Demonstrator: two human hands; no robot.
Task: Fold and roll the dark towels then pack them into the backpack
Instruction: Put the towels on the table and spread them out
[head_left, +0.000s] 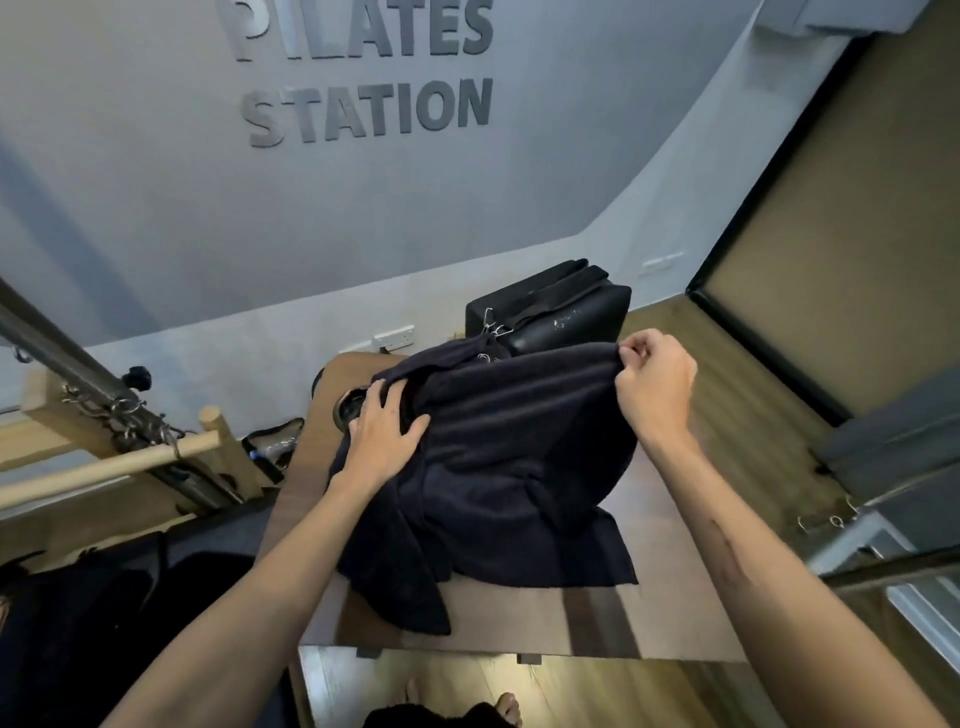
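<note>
The right hand (655, 387) has its fingers curled tight, pinching the top edge of a dark towel (498, 467) and lifting that corner up off the table (670, 618). The left hand (387, 428) lies on the towel's left side with fingers spread and nearly straight, pressing the cloth down; its fingertips reach the towel's upper fold. Between the two hands the towel is stretched in a raised ridge, and its lower part hangs in loose folds onto the wooden tabletop, one flap trailing toward the near left edge. A round dark object (352, 404) shows just left of the left hand, partly under the cloth. Behind the towel, at the table's far end, stands a black padded box (561, 312) with straps and metal clips. Whether this is the backpack I cannot tell
</note>
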